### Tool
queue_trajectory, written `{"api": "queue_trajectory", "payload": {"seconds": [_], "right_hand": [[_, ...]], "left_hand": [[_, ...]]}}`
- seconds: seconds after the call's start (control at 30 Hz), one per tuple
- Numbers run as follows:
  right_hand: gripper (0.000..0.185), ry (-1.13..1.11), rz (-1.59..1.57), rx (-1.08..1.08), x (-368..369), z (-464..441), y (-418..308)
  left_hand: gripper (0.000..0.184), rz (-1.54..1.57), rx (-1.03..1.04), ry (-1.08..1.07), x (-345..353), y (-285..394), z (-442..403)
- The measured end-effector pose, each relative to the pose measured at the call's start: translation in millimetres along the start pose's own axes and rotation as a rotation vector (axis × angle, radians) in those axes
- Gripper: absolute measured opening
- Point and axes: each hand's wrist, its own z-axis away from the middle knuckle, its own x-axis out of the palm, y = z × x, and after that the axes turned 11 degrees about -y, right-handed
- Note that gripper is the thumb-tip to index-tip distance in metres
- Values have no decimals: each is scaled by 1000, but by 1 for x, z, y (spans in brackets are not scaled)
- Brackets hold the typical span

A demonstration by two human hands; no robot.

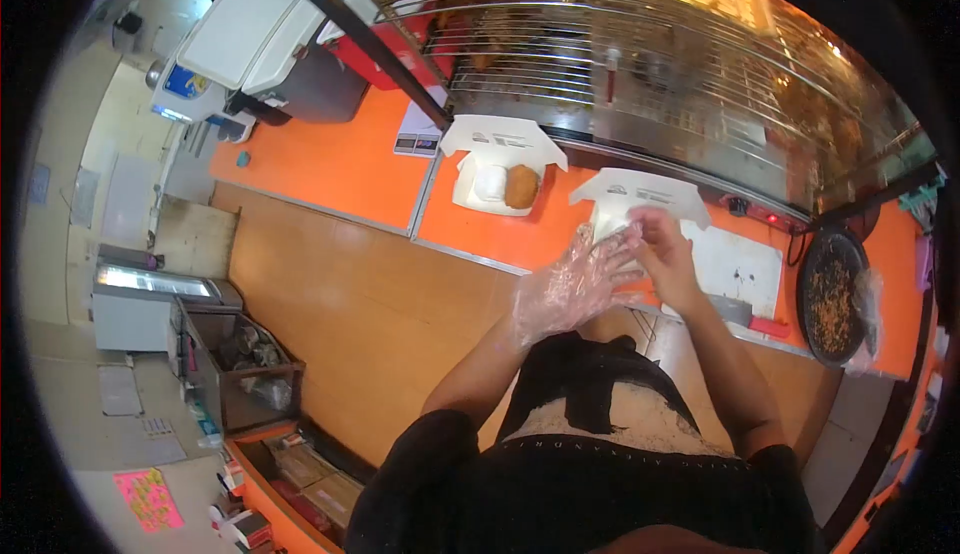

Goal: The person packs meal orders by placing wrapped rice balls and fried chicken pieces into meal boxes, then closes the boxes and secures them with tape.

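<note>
A clear plastic glove covers my left hand, whose fingers are spread. My bare right hand touches the glove at the fingertips, with its fingers bent in and seeming to pinch the plastic. Behind my hands stands an open white box, partly hidden by them. Farther left, a second open white box holds a round brown fried piece beside something white. To the right lie a white cutting board and a knife with a red handle.
A glass-fronted warmer with wire racks stands behind the orange counter. At the right is a round black tray with crumbs and a plastic bag. A grey bin stands at the back left.
</note>
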Motion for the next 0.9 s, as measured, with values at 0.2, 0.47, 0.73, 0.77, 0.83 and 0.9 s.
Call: {"api": "queue_trajectory", "payload": {"seconds": [0.2,0.47,0.73,0.77,0.83,0.9], "right_hand": [[9,-201,-69,69,48,-69,16],[23,-33,338,-32,124,-157,21],[39,1068,595,-317,65,-204,-26],[35,999,492,-365,53,-209,-13],[33,1000,464,-382,60,-215,-18],[30,987,453,-344,74,-220,-21]], "left_hand": [[61,294,-81,-36,-37,60,62],[69,230,9,241,-78,104,106],[72,-158,505,-36,-199,192,48],[74,-204,467,29,-207,209,34],[78,-275,446,143,-219,225,15],[78,-225,448,114,-221,237,6]]}}
